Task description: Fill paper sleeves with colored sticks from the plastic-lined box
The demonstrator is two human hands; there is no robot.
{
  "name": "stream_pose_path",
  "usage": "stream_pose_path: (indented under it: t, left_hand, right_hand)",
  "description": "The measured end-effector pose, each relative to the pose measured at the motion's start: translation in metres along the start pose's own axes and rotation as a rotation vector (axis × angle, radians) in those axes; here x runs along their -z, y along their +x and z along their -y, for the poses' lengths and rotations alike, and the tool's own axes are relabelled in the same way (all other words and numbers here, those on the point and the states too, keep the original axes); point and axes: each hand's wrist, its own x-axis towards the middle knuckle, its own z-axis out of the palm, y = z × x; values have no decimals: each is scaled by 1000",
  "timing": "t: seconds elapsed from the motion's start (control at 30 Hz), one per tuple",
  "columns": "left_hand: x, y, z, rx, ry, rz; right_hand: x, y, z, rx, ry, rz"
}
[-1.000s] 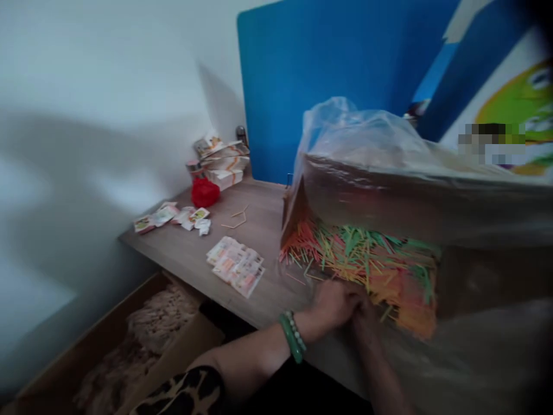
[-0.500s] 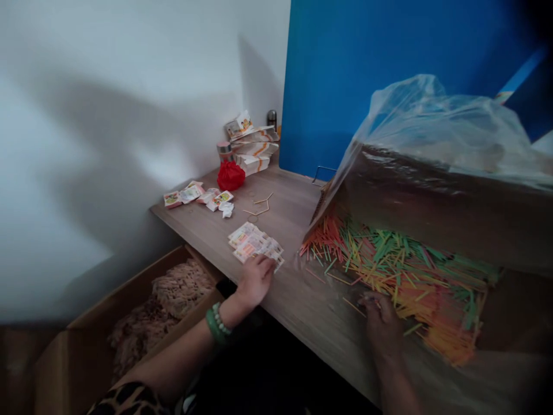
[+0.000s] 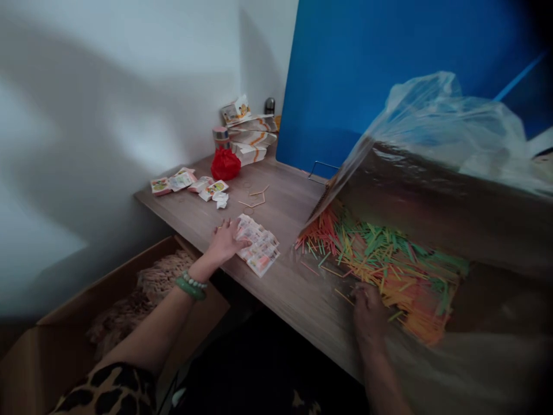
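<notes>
Fingers (image 3: 235,231) of the left hand (image 3: 224,240) are spread wide over the left edge of overlapping, white-and-pink printed paper packets (image 3: 261,248), which lie flat near the front of the grey-brown wooden table (image 3: 289,199). Curled, the right hand (image 3: 369,311) may or may not hold something, I cannot tell, just beside thin red, green, yellow and orange sticks (image 3: 374,251) heaped in a brown cardboard box (image 3: 410,184). Farther back, a crumpled red bag (image 3: 225,166) sits before stacked white orange-striped cartons (image 3: 251,141).
</notes>
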Motion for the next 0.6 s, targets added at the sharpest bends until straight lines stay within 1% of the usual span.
stream_pose_path:
  t: [0.13, 0.2, 0.27, 0.37, 0.43, 0.5, 0.53, 0.6]
  left_hand:
    - [-12, -9, -19, -53, 97, 22]
    - [-18, -14, -25, -65, 113, 58]
    - [-23, -19, -30, -81, 124, 79]
    - [-24, -23, -31, -86, 85, 47]
    - [-22, -25, -27, -83, 37, 7]
    - [-16, -26, -18, -48, -2, -29]
    - [-12, -25, -11, -14, -15, -41]
    - [-1, -20, 5, 98, -29, -57]
  right_hand:
    - [-3, -1, 3, 21, -75, 84]
    - [-3, -1, 1, 33, -91, 119]
    - [-3, 1, -5, 26, -85, 137]
    - [-2, 5, -15, -9, -72, 111]
    - [0, 6, -19, -27, -85, 73]
    - [5, 4, -16, -33, -110, 59]
    - [7, 2, -11, -35, -123, 57]
    - [10, -6, 8, -41, -127, 52]
